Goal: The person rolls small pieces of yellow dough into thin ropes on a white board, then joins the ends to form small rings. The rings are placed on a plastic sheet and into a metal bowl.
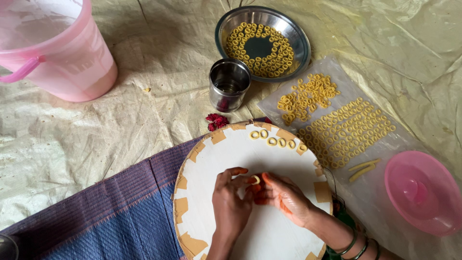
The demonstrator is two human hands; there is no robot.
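The head camera is looking down at a round white board (269, 159) with tan patches along its rim; the left hand (232, 200) and the right hand (284, 195) are meeting over its middle, their fingertips pinching together a small yellow dough ring (256, 180); both hands are closing on that ring, the thumbs and forefingers touching it; five finished rings (272, 138) are lying in a row near the board's far edge; beyond the board a small steel cup (229, 84) is standing beside a steel plate (293, 33) lined with rings; to the right a clear plastic sheet (375, 188) is carrying rows of rings (344, 132) and two straight dough strips (363, 169); a pink lid (423, 192) is lying at the right edge; a pink bucket (57, 53) is standing at the upper left.
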